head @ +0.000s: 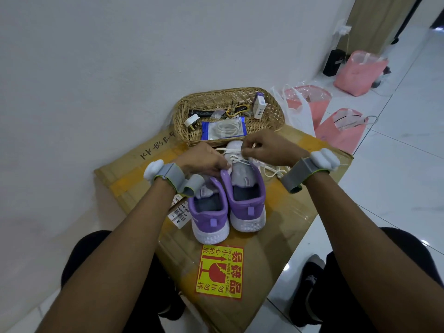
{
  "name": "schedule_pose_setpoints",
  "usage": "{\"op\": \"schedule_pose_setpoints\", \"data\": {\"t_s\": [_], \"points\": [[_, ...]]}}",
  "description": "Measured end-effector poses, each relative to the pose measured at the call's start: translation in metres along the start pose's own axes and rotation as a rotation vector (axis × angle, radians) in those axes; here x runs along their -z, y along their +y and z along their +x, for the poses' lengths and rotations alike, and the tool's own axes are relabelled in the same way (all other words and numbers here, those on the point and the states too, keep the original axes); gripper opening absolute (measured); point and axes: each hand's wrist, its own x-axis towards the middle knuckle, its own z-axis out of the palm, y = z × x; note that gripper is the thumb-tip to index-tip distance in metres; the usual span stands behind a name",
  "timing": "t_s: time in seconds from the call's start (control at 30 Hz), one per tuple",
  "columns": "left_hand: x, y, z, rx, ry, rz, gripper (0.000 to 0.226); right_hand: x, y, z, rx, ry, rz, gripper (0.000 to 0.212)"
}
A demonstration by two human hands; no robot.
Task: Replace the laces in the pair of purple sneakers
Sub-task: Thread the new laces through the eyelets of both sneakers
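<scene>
Closest to me, the fragile sticker (219, 271) marks the cardboard box (283, 227) serving as worktop; from the grip outward: my right hand (269, 147) pinches the white lace (236, 157), my left hand (203, 162) clamps the right sneaker (248, 200) to steady it; the left sneaker (209, 215) sits touching alongside; beyond it, packaged laces (224, 128) wait in the basket (276, 111).

Wicker basket (276, 111) w/ plug (191, 121) & keys (234, 109) on cardboard box (283, 212), pink bags (358, 73) nearby.

Both arms outstretched — left hand (201, 161) gripping, right hand (269, 147) pinching.
</scene>
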Motion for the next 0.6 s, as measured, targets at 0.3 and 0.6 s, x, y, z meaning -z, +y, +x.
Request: {"op": "schedule_pose_setpoints", "data": {"t_s": [0.3,0.6], "points": [[0.004,0.001,0.002,0.117,-0.016,-0.131,0.015,-0.023,0.001,0.006,-0.025,-0.15,-0.057,0.013],[0.001,0.004,0.002,0.133,-0.015,-0.143,0.015,-0.021,0.005,0.004,-0.016,-0.118,-0.035,0.013]]}}
